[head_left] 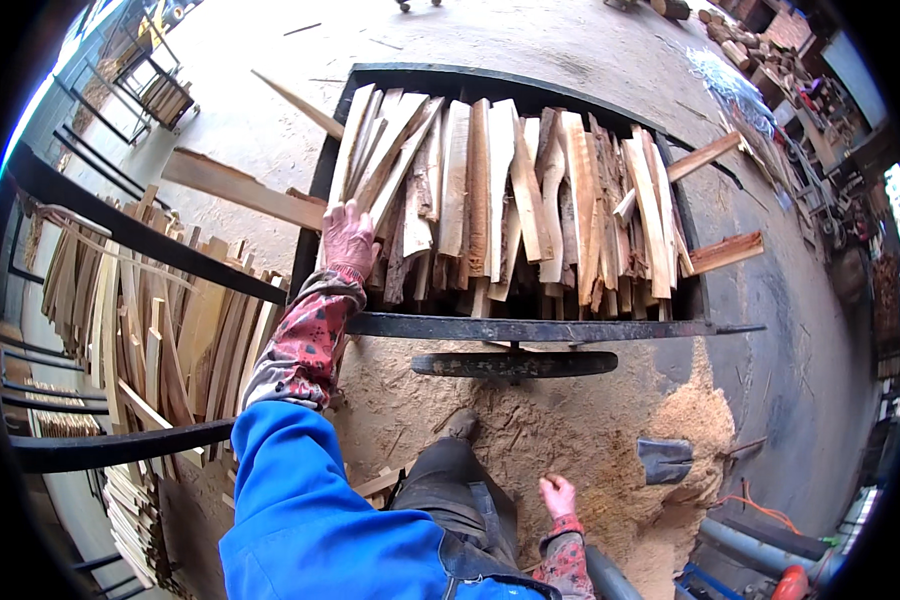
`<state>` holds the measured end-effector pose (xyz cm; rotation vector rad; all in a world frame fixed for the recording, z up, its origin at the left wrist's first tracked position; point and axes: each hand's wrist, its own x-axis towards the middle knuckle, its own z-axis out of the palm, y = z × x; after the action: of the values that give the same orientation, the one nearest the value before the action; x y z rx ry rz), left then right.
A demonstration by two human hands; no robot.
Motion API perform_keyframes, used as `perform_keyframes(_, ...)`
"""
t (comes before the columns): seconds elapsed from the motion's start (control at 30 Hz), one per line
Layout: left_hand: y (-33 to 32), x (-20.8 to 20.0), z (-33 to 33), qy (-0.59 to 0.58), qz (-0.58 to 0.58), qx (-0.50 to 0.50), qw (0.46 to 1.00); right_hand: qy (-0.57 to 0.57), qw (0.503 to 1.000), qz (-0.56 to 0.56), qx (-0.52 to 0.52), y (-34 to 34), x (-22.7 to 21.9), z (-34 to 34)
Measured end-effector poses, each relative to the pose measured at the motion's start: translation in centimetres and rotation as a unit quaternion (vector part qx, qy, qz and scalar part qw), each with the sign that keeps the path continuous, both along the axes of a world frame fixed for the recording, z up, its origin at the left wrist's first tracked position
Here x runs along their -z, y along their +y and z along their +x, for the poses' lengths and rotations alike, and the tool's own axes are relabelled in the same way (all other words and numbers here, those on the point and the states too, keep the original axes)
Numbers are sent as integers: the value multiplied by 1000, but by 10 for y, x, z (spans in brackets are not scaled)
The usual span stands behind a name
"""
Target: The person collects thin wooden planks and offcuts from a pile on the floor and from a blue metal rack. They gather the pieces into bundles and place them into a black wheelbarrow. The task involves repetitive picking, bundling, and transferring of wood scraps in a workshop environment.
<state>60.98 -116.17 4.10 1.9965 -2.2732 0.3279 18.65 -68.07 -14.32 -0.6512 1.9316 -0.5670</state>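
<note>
My left hand [350, 238] lies with outstretched fingers on the lower left of the wood strips [480, 190] stacked in a black-framed cart [530, 328]. The strips are rough, pale to brown, some with bark, laid side by side and pointing away from me. Right beside that hand, a longer board [235, 188] juts out over the cart's left side. Low by my right leg hangs my right hand [557, 495], its fingers curled in and nothing visible in them. A cart wheel [515, 365] shows below the near frame bar.
Curved black bars of a rack [150, 225] holding upright strips [170, 330] stand on the left. A shovel blade [665, 461] lies on a sawdust heap [692, 420] at right. Blue-grey pipes [760, 550] and an orange cord [765, 508] are at lower right. Wood ends [730, 250] stick out of the cart's right side.
</note>
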Motion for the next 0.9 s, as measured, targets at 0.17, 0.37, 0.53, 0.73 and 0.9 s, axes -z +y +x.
perform_keyframes(0.17,2,16,-4,-142,-10,-15,990,-65,979,159,108,65,-15,32)
perform_keyframes(0.37,-11,0,-36,12,106,84,991,-5,991,124,58,164,55,35)
perform_keyframes(0.53,-54,40,18,92,322,116,935,18,981,145,131,175,84,49)
perform_keyframes(0.73,-5,38,-11,164,140,147,965,27,986,65,151,148,25,49)
perform_keyframes(0.9,74,64,-159,342,264,230,872,73,902,355,235,180,104,62)
